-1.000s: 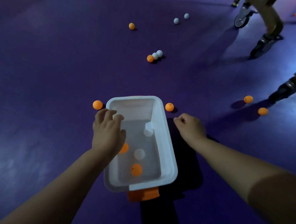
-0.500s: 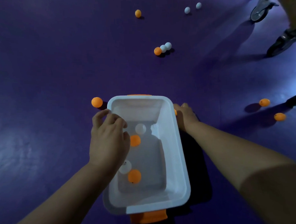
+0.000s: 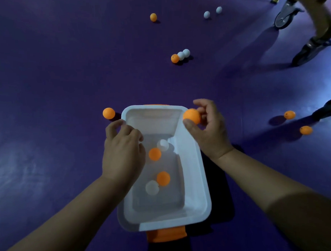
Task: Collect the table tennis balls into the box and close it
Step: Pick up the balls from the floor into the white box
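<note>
Since half a second ago the right hand [image 3: 208, 127] has lifted an orange ball [image 3: 191, 116] off the floor, pinching it over the box [image 3: 192, 173] rim at centre frame. The left hand [image 3: 122, 147], loosely curled and empty, steadies the box's left edge. Judgement: release follows.

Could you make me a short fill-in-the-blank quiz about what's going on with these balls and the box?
1. The right hand holds a table tennis ball coloured ____.
2. The white box has ____ balls lying inside.
3. The left hand rests on the box's ____ rim.
4. Far off, an orange ball touches a row of ____ white balls.

Missing words: orange; four; left; two
</note>
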`<state>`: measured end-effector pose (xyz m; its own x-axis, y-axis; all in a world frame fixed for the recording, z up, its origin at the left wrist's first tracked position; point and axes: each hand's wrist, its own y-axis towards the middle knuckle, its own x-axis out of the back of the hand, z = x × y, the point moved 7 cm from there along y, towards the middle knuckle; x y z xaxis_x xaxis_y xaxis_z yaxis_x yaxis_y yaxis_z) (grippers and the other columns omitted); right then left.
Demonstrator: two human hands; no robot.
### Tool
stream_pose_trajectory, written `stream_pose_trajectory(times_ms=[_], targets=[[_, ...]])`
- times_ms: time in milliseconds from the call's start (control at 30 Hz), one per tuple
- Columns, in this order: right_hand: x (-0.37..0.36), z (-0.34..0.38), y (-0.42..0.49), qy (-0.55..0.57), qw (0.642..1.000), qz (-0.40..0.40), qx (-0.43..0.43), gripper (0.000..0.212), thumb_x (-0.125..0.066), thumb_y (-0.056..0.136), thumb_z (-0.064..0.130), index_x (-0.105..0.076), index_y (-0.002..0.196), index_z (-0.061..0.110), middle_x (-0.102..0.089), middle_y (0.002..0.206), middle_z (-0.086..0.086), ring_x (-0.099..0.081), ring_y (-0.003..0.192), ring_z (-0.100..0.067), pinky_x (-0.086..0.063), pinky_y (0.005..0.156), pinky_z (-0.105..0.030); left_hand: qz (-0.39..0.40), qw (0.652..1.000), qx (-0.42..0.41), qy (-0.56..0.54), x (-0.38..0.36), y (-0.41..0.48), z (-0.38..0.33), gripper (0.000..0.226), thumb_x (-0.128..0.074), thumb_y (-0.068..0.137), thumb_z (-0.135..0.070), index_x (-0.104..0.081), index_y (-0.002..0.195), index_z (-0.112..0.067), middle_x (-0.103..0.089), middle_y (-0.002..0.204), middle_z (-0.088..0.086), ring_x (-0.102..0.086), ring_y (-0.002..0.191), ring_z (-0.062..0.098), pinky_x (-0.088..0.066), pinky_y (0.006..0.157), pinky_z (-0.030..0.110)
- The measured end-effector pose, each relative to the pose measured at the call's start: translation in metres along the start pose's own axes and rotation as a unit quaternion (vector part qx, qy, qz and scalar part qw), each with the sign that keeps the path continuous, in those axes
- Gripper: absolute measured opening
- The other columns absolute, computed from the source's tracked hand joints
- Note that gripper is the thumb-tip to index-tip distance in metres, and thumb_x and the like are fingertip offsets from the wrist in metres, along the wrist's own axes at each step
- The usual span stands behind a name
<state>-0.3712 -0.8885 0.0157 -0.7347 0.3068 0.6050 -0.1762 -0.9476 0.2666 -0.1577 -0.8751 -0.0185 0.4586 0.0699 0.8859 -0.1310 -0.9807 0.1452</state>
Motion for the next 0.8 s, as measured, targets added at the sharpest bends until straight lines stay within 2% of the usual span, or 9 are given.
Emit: stream_pose_trajectory(times_ms=[67, 167, 233, 333, 400, 500, 600, 667, 800], targets=[[-0.012, 0.001, -0.004, -0.055, 0.998, 0.029, 0.013, 0.069, -0.061, 0.071, 0.048, -0.044, 0.128, 0.013, -0.048, 0.112, 0.004, -0.048, 0.100, -0.015, -0.044, 0.085, -0.026, -0.006, 1.000, -0.007, 0.001, 0.002, -0.001, -0.001, 0.012, -0.066, 0.077, -0.008, -0.066, 0.089, -0.008, -0.067, 0.094, 0.004, -0.037, 0.123, 0.035, -0.048, 0.078, 0.043], [-0.026, -0.009, -0.002, -0.181, 0.980, 0.075, -0.032, 0.072, -0.065, 0.076, 0.025, -0.032, 0.139, 0.013, -0.039, 0.135, -0.004, -0.032, 0.122, -0.021, -0.033, 0.103, -0.034, -0.024, 1.000, -0.014, 0.013, 0.005, -0.001, -0.003, 0.019, -0.067, 0.078, -0.014, -0.064, 0.096, -0.009, -0.065, 0.101, 0.007, -0.044, 0.116, 0.035, -0.043, 0.084, 0.043], [-0.035, -0.013, -0.001, -0.214, 0.968, 0.119, -0.050, 0.069, -0.060, 0.079, 0.014, -0.029, 0.141, 0.015, -0.035, 0.140, -0.005, -0.028, 0.124, -0.022, -0.032, 0.103, -0.034, -0.052, 0.998, 0.012, -0.042, 0.012, 0.005, 0.002, 0.021, -0.060, 0.084, -0.021, -0.060, 0.101, -0.009, -0.060, 0.104, 0.008, -0.046, 0.107, 0.030, -0.039, 0.085, 0.039], [-0.036, -0.017, -0.003, -0.226, 0.962, 0.137, -0.063, 0.069, -0.055, 0.080, 0.008, -0.026, 0.142, 0.018, -0.034, 0.140, -0.004, -0.028, 0.124, -0.021, -0.037, 0.099, -0.038, -0.110, 0.968, 0.116, -0.196, 0.021, 0.027, 0.033, 0.014, -0.045, 0.092, -0.020, -0.053, 0.095, -0.009, -0.052, 0.099, 0.006, -0.046, 0.092, 0.022, -0.036, 0.075, 0.033], [-0.036, -0.018, -0.003, -0.236, 0.960, 0.134, -0.066, 0.068, -0.054, 0.081, 0.008, -0.026, 0.142, 0.019, -0.035, 0.140, -0.004, -0.030, 0.124, -0.022, -0.039, 0.097, -0.039, -0.123, 0.957, 0.172, -0.198, 0.016, 0.048, 0.059, 0.016, -0.040, 0.093, -0.018, -0.052, 0.095, -0.009, -0.052, 0.104, 0.007, -0.049, 0.093, 0.025, -0.035, 0.071, 0.034], [-0.038, -0.016, -0.003, -0.264, 0.954, 0.129, -0.054, 0.067, -0.052, 0.082, 0.006, -0.025, 0.142, 0.017, -0.036, 0.139, -0.005, -0.032, 0.125, -0.023, -0.039, 0.098, -0.039, 0.008, 0.989, 0.140, -0.038, -0.017, 0.081, 0.084, 0.026, -0.041, 0.091, -0.009, -0.054, 0.114, -0.010, -0.049, 0.122, 0.010, -0.044, 0.112, 0.030, -0.038, 0.073, 0.037], [-0.040, -0.016, -0.003, -0.284, 0.950, 0.124, -0.050, 0.065, -0.050, 0.084, 0.005, -0.023, 0.143, 0.017, -0.036, 0.139, -0.006, -0.031, 0.126, -0.024, -0.038, 0.097, -0.038, 0.160, 0.980, 0.063, 0.096, -0.055, 0.090, 0.100, 0.046, -0.046, 0.088, -0.008, -0.048, 0.133, -0.020, -0.028, 0.150, 0.007, -0.020, 0.138, 0.030, -0.039, 0.095, 0.045], [-0.040, -0.017, -0.003, -0.296, 0.946, 0.122, -0.050, 0.065, -0.049, 0.085, 0.005, -0.022, 0.143, 0.017, -0.035, 0.139, -0.005, -0.031, 0.126, -0.023, -0.038, 0.095, -0.036, 0.147, 0.979, 0.033, 0.136, -0.062, 0.091, 0.103, 0.049, -0.050, 0.087, -0.009, -0.049, 0.134, -0.024, -0.021, 0.154, 0.006, -0.015, 0.139, 0.033, -0.037, 0.100, 0.046], [-0.040, -0.016, -0.002, -0.303, 0.944, 0.117, -0.051, 0.063, -0.048, 0.085, 0.005, -0.023, 0.142, 0.017, -0.037, 0.138, -0.006, -0.033, 0.124, -0.023, -0.040, 0.092, -0.034, 0.128, 0.982, 0.106, 0.093, -0.056, 0.090, 0.119, 0.035, -0.048, 0.089, -0.013, -0.057, 0.121, -0.025, -0.032, 0.138, 0.008, -0.041, 0.113, 0.037, -0.044, 0.080, 0.043]])
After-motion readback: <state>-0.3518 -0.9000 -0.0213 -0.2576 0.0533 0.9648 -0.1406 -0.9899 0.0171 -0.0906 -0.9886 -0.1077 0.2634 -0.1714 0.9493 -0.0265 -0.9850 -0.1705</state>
